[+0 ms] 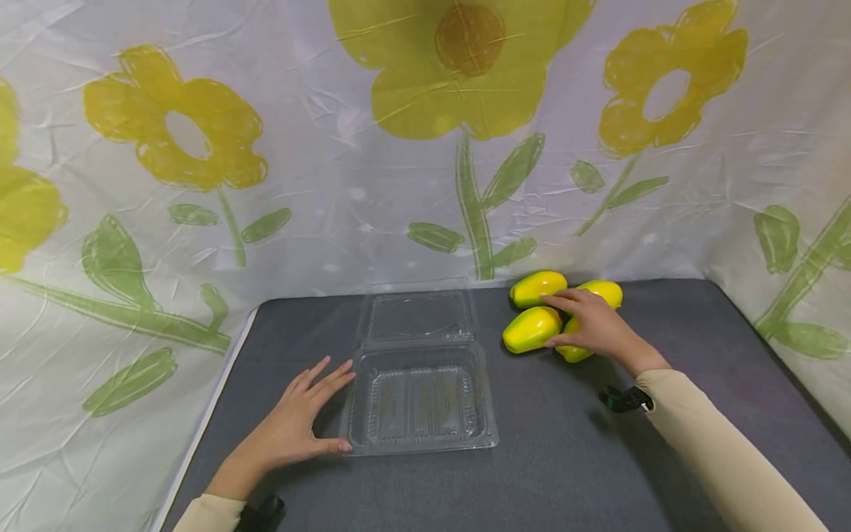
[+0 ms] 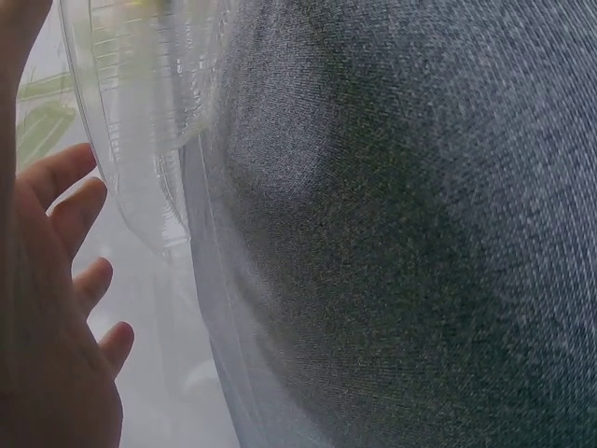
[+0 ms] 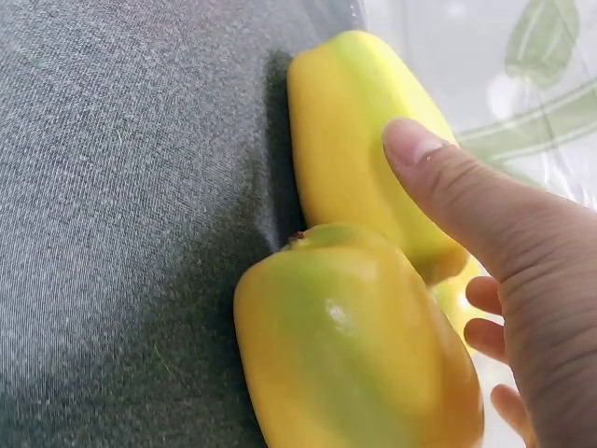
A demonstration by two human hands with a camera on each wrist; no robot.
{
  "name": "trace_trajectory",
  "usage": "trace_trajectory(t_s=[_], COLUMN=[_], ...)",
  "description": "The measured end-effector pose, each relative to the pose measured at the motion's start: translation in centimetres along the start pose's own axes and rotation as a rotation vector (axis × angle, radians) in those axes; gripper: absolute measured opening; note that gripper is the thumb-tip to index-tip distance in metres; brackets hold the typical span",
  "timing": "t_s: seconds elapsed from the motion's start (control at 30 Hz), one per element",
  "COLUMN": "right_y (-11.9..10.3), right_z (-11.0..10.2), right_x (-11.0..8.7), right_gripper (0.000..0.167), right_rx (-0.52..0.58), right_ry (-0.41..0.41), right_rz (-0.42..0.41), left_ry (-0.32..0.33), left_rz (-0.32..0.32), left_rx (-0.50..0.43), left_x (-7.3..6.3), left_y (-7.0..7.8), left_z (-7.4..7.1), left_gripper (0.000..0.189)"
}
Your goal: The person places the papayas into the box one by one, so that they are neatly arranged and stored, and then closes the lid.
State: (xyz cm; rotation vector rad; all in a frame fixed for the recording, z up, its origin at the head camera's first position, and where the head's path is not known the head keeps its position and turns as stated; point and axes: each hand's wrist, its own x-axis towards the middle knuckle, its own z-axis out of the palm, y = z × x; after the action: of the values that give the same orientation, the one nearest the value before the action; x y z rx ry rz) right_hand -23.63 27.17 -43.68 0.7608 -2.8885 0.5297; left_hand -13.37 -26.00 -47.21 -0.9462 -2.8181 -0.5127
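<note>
A clear plastic clamshell box (image 1: 425,448) lies open on the table, its lid (image 1: 415,316) folded back towards the wall. Beside its left edge is my left hand (image 1: 286,425), fingers spread and thumb at the near left corner; whether the fingers touch it I cannot tell. Several yellow-green papayas sit in a cluster right of the box. My right hand (image 1: 595,325) reaches over them, thumb beside the front left papaya (image 1: 532,330) and fingertips near the back left papaya (image 1: 540,289). Its palm partly hides the front right papaya (image 1: 573,352) and back right papaya (image 1: 606,292).
Dark grey cloth covers the table (image 1: 545,465). A white curtain (image 1: 319,185) with painted yellow flowers hangs behind the table and at both sides. The papayas lie close to the table's back edge. A dark strap (image 1: 625,399) circles my right wrist.
</note>
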Motion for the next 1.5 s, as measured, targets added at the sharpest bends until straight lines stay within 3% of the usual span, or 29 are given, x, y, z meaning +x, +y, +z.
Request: trace_trajectory(t_s=[0.2, 0.43, 0.9, 1.5], right_y=[-0.1, -0.3, -0.6, -2.8], right_z=[0.7, 1.1, 1.2, -0.7], right_x=[0.3, 0.7, 0.8, 0.3], right_gripper=[0.078, 0.078, 0.075, 0.076], right_rx=[-0.008, -0.020, -0.036, 0.026], right_ry=[0.022, -0.015, -0.022, 0.008], right_rz=[-0.028, -0.022, -0.019, 0.037], left_ry=[0.014, 0.021, -0.066, -0.044], left_rz=[0.008, 0.004, -0.074, -0.031], left_rx=[0.003, -0.008, -0.073, -0.024], left_x=[0.0, -0.1, 0.3, 1.4], left_y=[0.2, 0.3, 1.1, 1.8], left_z=[0.0, 0.1, 0.0, 0.0], left_gripper=[0.105, 0.102, 0.117, 0.109])
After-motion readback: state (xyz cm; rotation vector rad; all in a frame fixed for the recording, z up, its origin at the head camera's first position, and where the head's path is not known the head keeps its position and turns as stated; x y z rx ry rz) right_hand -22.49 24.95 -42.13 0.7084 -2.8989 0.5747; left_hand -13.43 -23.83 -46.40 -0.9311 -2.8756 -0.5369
